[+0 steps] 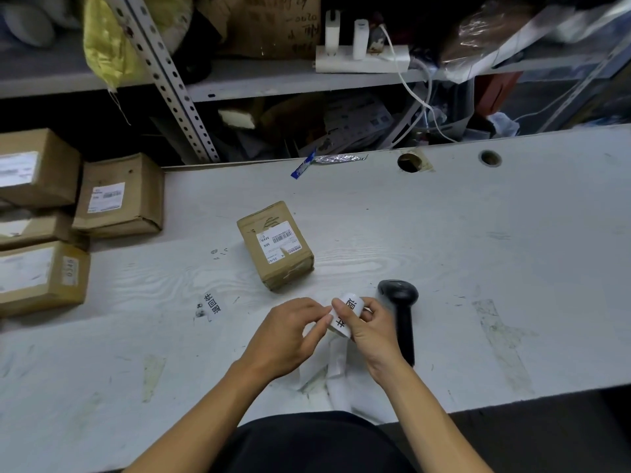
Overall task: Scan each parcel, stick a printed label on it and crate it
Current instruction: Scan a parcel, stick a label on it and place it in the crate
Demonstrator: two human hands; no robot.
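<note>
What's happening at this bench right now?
A person is working a printed label with both hands: the left hand and right hand pinch it, apparently peeling it from its backing strip. The parcel sits untouched on the table ahead. The black scanner lies beside the right hand. More boxes are stacked to the left.
</note>
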